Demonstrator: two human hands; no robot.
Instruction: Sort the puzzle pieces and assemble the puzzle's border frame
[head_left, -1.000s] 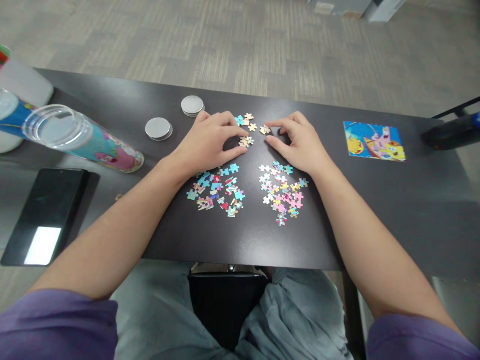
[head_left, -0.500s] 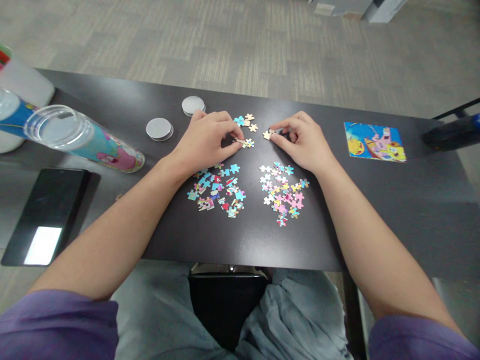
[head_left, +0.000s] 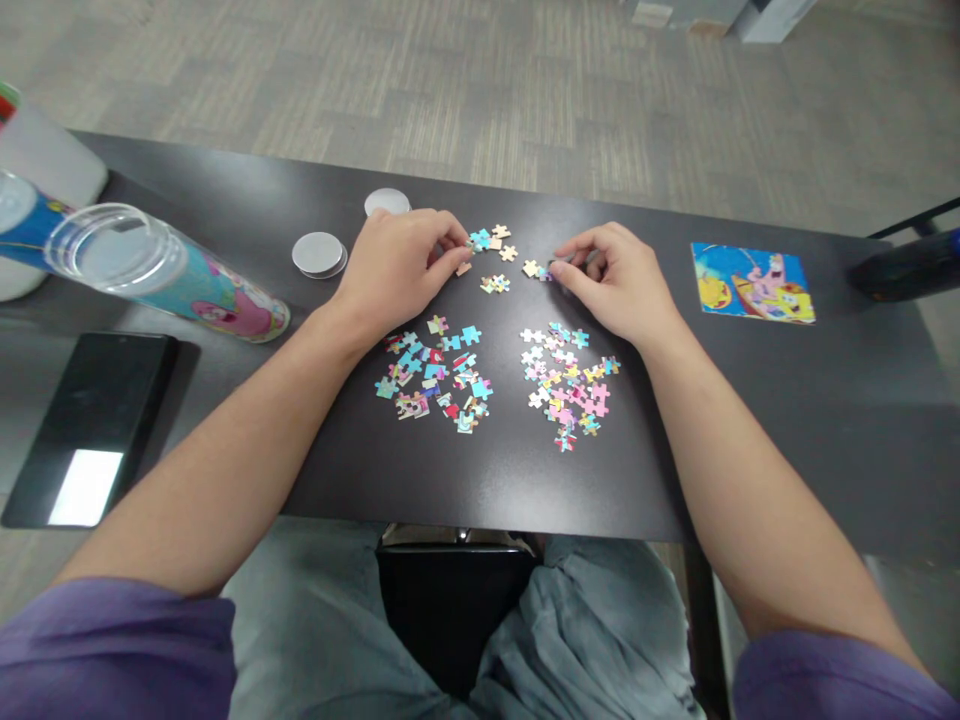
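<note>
My left hand (head_left: pixel 409 262) is at the left of a small upper group of puzzle pieces (head_left: pixel 495 242), its thumb and fingers nearly together by a tan piece (head_left: pixel 463 269); whether it grips a piece is too small to tell. The fingertips of my right hand (head_left: pixel 616 275) are bent together at a bluish puzzle piece (head_left: pixel 545 273), beside a pale piece (head_left: pixel 531 268). Between the hands lie a few yellowish pieces (head_left: pixel 495 284). Nearer me are two face-up piles, a mostly blue one (head_left: pixel 435 371) at left and a pink and yellow one (head_left: pixel 571 380) at right.
At left stand a clear-topped picture tube (head_left: pixel 202 290) and a black phone-like device (head_left: pixel 94 420). Grey discs (head_left: pixel 317 254) lie beyond my left forearm. A cartoon picture card (head_left: pixel 752 283) and a dark cylindrical object (head_left: pixel 904 267) are at right.
My left hand has moved up and left, away from the yellowish pieces. My right hand has shifted slightly right, and a bluish piece now shows at its fingertips.
</note>
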